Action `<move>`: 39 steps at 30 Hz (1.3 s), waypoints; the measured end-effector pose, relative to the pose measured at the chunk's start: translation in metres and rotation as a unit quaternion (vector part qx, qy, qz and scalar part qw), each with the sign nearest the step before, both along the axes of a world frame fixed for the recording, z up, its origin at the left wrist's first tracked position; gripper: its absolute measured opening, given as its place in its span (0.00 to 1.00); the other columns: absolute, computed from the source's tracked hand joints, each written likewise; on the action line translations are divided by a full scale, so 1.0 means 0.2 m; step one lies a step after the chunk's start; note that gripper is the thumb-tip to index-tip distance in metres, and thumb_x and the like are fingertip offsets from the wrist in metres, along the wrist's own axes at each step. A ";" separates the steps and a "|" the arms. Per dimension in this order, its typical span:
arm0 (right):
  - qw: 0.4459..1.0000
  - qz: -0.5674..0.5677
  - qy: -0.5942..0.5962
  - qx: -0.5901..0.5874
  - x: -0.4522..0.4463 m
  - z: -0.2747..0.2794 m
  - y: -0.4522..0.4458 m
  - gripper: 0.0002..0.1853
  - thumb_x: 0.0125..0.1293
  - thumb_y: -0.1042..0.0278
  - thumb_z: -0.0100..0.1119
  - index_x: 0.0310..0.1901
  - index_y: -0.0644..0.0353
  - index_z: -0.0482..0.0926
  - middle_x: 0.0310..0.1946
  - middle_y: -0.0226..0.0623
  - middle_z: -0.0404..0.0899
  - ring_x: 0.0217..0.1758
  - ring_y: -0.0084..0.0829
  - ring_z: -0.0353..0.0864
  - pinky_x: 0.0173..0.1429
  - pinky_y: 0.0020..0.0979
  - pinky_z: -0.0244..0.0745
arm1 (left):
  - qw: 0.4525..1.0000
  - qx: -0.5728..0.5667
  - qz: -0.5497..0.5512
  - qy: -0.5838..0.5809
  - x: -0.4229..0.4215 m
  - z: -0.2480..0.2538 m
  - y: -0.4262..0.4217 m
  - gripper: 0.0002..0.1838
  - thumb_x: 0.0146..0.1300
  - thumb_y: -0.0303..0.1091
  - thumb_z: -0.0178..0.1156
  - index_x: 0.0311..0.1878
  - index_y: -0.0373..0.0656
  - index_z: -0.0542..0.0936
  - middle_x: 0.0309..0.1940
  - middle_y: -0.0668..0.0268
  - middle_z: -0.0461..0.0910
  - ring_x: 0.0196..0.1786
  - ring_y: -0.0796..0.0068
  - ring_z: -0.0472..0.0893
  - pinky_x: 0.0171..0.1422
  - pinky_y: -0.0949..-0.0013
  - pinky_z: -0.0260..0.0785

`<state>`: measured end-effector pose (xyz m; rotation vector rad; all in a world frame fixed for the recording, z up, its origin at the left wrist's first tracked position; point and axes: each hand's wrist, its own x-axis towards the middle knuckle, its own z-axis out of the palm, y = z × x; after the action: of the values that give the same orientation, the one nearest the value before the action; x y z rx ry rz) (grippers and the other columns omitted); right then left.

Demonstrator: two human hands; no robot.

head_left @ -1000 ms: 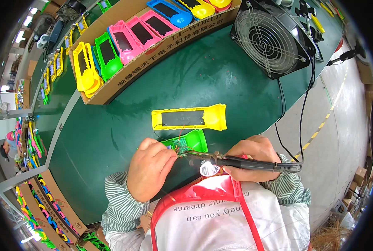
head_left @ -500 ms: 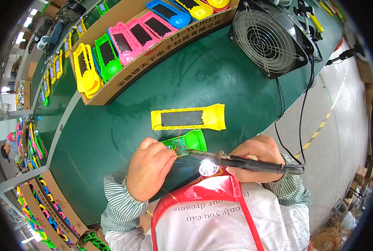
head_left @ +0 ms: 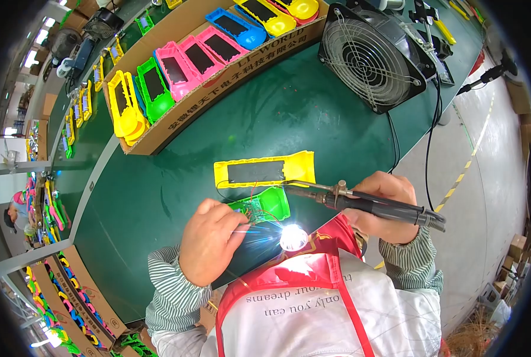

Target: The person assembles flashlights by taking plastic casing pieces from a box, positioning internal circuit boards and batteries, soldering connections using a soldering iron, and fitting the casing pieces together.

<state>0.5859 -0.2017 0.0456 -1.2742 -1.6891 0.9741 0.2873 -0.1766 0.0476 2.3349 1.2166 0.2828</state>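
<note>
My right hand (head_left: 389,205) is wrapped round a black soldering iron (head_left: 375,207), with a thin metal tube clamped alongside its shaft. The iron's tip points left, just above a green plastic housing (head_left: 279,203) and near a yellow housing's (head_left: 300,168) lower edge. My left hand (head_left: 213,243) is closed on the left end of the green housing, which its fingers partly hide. A small green circuit board (head_left: 255,209) with red and dark wires lies there by my fingertips. Below it shines a lit lamp reflector (head_left: 293,238). The yellow housing has a dark panel and lies just behind.
A cardboard box (head_left: 176,122) of coloured housings stands at the back left of the green table (head_left: 265,113). A black fan (head_left: 372,59) with a wire guard stands at the back right, its cables hanging over the edge. Another person sits far left.
My right hand has lifted the soldering iron up and away from the circuit board, towards the yellow housing. The lamp looks brighter, throwing streaks of light. My left hand stays in place.
</note>
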 end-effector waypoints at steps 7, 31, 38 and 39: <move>0.998 -0.044 0.030 -0.023 0.04 -0.01 0.02 0.10 0.51 0.70 0.69 0.32 0.63 0.78 0.22 0.33 0.81 0.21 0.20 0.78 0.27 0.24 0.72 | 0.993 0.092 0.065 -0.032 0.13 0.00 0.11 0.11 0.55 0.31 0.66 0.40 0.39 0.81 0.38 0.60 0.81 0.43 0.57 0.76 0.50 0.59 0.69; 0.996 -0.058 0.033 -0.056 0.13 -0.06 0.07 0.12 0.50 0.68 0.70 0.32 0.63 0.78 0.23 0.33 0.81 0.23 0.20 0.77 0.29 0.24 0.72 | 0.990 0.099 0.051 -0.089 0.25 -0.12 0.12 0.06 0.53 0.23 0.67 0.35 0.39 0.81 0.33 0.63 0.82 0.41 0.61 0.79 0.45 0.62 0.71; 0.995 -0.070 0.049 -0.053 0.15 -0.05 0.09 0.11 0.50 0.70 0.70 0.32 0.64 0.77 0.24 0.33 0.82 0.24 0.20 0.78 0.29 0.24 0.73 | 0.988 0.070 0.034 -0.131 0.38 -0.14 0.15 0.05 0.54 0.26 0.66 0.34 0.38 0.80 0.32 0.60 0.81 0.38 0.58 0.80 0.43 0.60 0.71; 0.995 -0.068 0.042 -0.055 0.16 -0.05 0.09 0.12 0.50 0.70 0.70 0.32 0.64 0.77 0.24 0.33 0.82 0.24 0.20 0.78 0.29 0.24 0.73 | 0.989 0.075 0.040 -0.122 0.38 -0.15 0.16 0.05 0.57 0.27 0.64 0.35 0.36 0.79 0.31 0.58 0.80 0.36 0.56 0.79 0.41 0.60 0.71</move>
<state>0.6177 -0.1832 0.0361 -1.3815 -1.4813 1.0364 0.3636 -0.1445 0.0172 2.2951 1.2034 0.6892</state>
